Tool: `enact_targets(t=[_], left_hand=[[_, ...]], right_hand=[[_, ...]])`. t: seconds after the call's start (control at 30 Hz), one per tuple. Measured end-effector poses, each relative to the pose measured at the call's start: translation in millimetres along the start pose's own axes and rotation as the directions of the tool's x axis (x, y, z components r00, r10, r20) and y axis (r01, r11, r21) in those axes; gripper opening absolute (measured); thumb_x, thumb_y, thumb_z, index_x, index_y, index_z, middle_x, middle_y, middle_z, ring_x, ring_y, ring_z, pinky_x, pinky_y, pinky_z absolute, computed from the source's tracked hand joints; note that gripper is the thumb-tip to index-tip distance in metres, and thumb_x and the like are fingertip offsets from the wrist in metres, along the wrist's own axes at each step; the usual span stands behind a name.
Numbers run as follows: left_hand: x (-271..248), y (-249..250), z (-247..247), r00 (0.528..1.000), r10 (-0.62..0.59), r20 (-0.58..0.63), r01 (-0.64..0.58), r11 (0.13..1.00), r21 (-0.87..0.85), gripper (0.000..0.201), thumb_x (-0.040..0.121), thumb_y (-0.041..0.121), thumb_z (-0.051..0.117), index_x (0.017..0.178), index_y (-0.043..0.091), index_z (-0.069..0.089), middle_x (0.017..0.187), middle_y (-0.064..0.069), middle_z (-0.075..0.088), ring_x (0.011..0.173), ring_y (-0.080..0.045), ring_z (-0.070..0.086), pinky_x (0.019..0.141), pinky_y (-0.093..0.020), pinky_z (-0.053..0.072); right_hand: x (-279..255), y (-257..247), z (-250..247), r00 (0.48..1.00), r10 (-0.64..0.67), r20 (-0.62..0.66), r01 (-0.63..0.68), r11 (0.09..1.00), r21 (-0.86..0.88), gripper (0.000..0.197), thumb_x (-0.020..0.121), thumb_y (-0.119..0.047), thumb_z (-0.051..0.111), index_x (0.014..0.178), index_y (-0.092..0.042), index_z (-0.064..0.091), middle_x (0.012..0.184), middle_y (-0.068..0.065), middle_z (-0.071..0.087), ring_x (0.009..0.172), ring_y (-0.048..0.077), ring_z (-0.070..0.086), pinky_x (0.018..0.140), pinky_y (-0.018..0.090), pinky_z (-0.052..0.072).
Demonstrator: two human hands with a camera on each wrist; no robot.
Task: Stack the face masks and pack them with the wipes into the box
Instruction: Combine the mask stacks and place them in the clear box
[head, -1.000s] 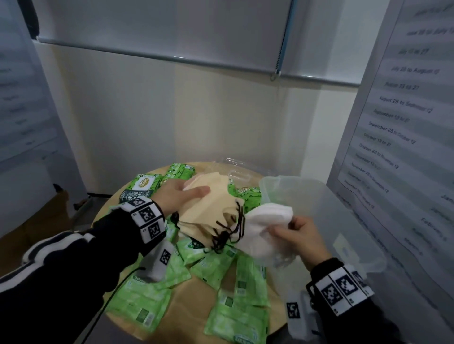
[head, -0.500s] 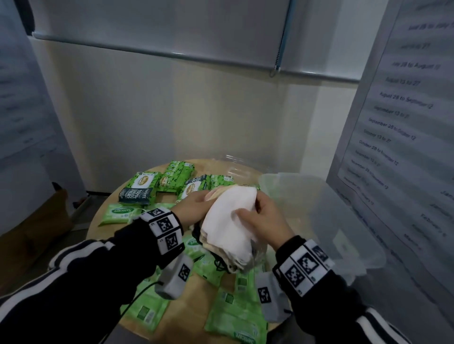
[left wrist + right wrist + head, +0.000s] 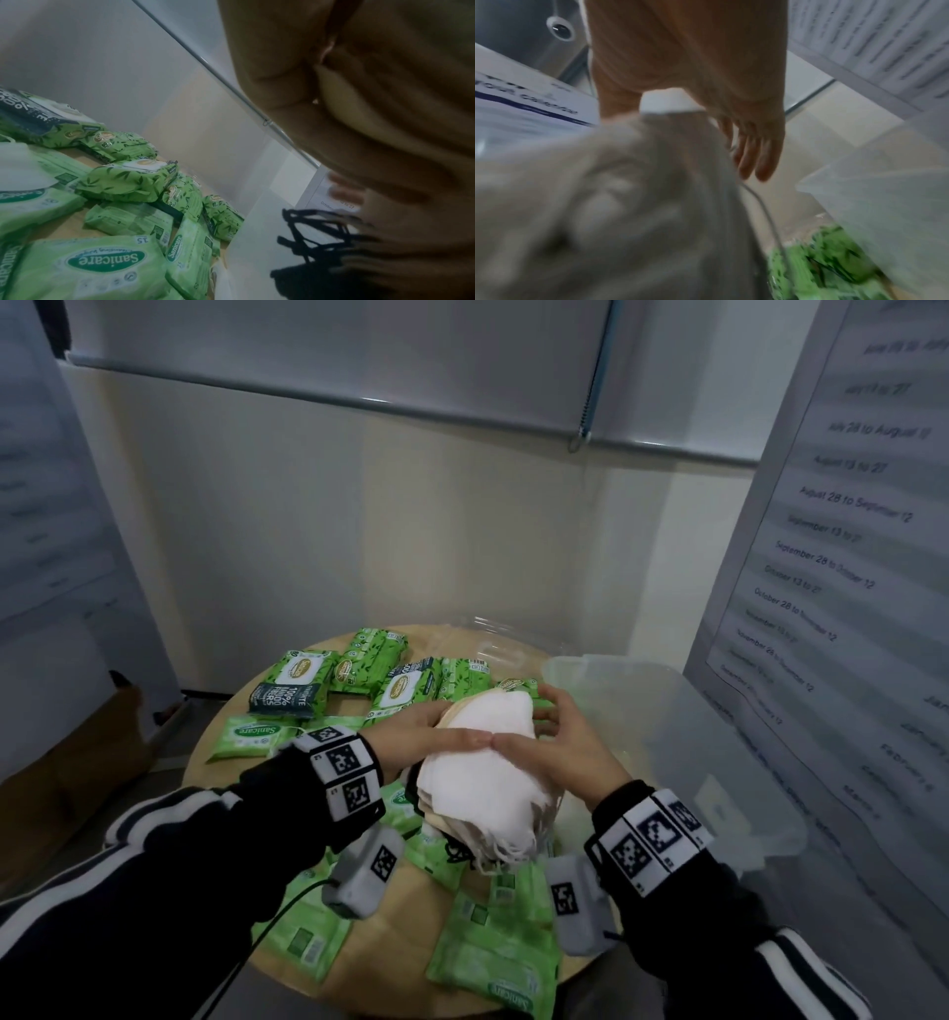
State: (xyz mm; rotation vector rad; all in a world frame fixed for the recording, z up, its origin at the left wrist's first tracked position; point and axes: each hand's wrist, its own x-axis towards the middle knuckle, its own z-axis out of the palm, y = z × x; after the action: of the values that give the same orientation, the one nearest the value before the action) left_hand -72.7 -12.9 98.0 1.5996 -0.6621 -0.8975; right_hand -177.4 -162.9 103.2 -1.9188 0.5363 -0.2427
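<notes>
The fingers (image 3: 552, 706) of the right hand (image 3: 560, 747) lie nearly straight and slightly spread along the far and right edge of the soft stack of white and cream fabric face masks (image 3: 482, 773), while the left hand (image 3: 426, 742) cups the opposite side, thumb laid flat across the top so that it meets the right thumb; neither hand is clenched, both simply press the pile from two sides. This looks like squaring-up: holding the stack between both palms keeps the limp layers aligned and stops the loose ear loops, black and white, from splaying before the pile is carried over. The stack is held just above the round pale wooden bench (image 3: 359, 978), near the clear plastic storage box (image 3: 719, 711) that stands to the right with its mouth open, probably placed there so the transfer is short. How many masks are in the pile I cannot tell; the edges show several layers. The green plastic packs of wet wipes (image 3: 298, 683) lie scattered over the bench, thicker leaf-printed packs at the back, flatter light green ones nearer; roughly a dozen show, though some are hidden under the hands. A clear plastic lid (image 3: 488, 639) lies behind the box.
</notes>
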Motion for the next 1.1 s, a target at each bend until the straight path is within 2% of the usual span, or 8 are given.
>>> enact_targets(t=[0.13,0.33,0.47,0.57,0.77,0.93,1.0,1.1], left_hand=[[-1.8,6.9,8.5,1.0,-0.011,0.029,0.009,0.997,0.071,0.023,0.091,0.024,0.056,0.113,0.017,0.056,0.091,0.001,0.069,0.074,-0.011,0.068,0.066,-0.023,0.056],[4.4,-5.3,-5.4,0.984,-0.075,0.164,-0.001,0.907,0.422,0.146,0.026,0.057,0.089,0.147,0.032,0.012,0.142,-0.003,0.037,0.127,-0.02,0.043,0.108,-0.041,0.037],[1.4,-15.9,3.1,0.962,-0.037,0.269,-0.116,0.841,0.528,0.13,0.056,0.048,0.084,0.148,0.029,-0.006,0.142,0.012,0.029,0.128,-0.007,0.035,0.106,-0.022,0.03],[2.3,-27.0,8.2,0.962,0.152,0.226,-0.244,0.846,0.473,0.103,0.053,0.086,0.055,0.138,0.05,0.008,0.145,0.003,0.028,0.129,-0.013,0.036,0.108,-0.031,0.033],[15.6,-45.7,5.6,0.926,0.324,0.193,-0.374,0.859,0.351,0.076,0.064,0.089,0.034,0.129,0.05,0.033,0.13,-0.007,0.04,0.123,-0.018,0.039,0.104,-0.034,0.032],[24.9,-55.2,-3.8,0.935,0.269,0.232,-0.337,0.877,0.342,0.068,0.059,0.092,0.037,0.117,0.06,0.05,0.134,-0.002,0.039,0.13,-0.015,0.036,0.107,-0.036,0.033],[22.3,-52.4,-10.3,0.95,0.227,0.214,-0.27,0.943,0.195,0.079,0.048,0.092,0.049,0.108,0.042,0.065,0.134,-0.001,0.045,0.118,-0.011,0.05,0.096,-0.027,0.045],[29.4,-52.2,-41.8,0.997,0.066,-0.05,-0.064,0.997,0.044,0.084,0.045,0.09,0.055,0.094,0.023,0.068,0.116,0.008,0.061,0.107,-0.015,0.059,0.081,-0.029,0.05]], right_hand=[[-3.0,11.3,0.4,0.92,0.177,0.349,-0.273,0.929,0.249,0.072,0.056,-0.045,0.075,0.115,-0.007,0.06,0.107,0.015,0.07,0.094,0.028,0.068,0.089,0.039,0.054],[-0.4,23.4,-0.6,0.88,0.224,0.42,-0.404,0.817,0.412,0.045,0.08,-0.032,0.059,0.115,-0.004,0.056,0.101,0.02,0.07,0.083,0.029,0.068,0.078,0.035,0.054],[1.7,33.4,2.1,0.866,0.276,0.417,-0.469,0.737,0.486,0.038,0.093,-0.029,0.049,0.121,-0.004,0.052,0.086,0.018,0.072,0.069,0.027,0.07,0.056,0.028,0.056],[2.0,34.4,10.9,0.847,0.291,0.445,-0.502,0.715,0.487,0.047,0.091,-0.035,0.053,0.127,-0.005,0.049,0.097,0.022,0.069,0.076,0.03,0.069,0.065,0.034,0.058],[7.4,42.4,19.7,0.857,0.189,0.479,-0.476,0.644,0.598,0.052,0.09,-0.029,0.059,0.133,-0.003,0.047,0.116,0.025,0.06,0.093,0.033,0.063,0.082,0.04,0.054],[14.0,50.4,21.0,0.828,0.155,0.539,-0.498,0.646,0.579,0.047,0.078,-0.014,0.06,0.122,-0.004,0.051,0.103,0.02,0.065,0.084,0.031,0.067,0.071,0.038,0.057],[17.6,57.9,23.7,0.839,0.194,0.508,-0.491,0.673,0.553,0.047,0.075,-0.013,0.063,0.12,-0.003,0.054,0.108,0.023,0.065,0.09,0.033,0.066,0.076,0.04,0.057],[21.9,70.3,30.0,0.851,0.291,0.437,-0.511,0.648,0.565,0.049,0.069,-0.018,0.067,0.115,-0.002,0.059,0.123,0.027,0.059,0.103,0.036,0.06,0.094,0.047,0.049]])
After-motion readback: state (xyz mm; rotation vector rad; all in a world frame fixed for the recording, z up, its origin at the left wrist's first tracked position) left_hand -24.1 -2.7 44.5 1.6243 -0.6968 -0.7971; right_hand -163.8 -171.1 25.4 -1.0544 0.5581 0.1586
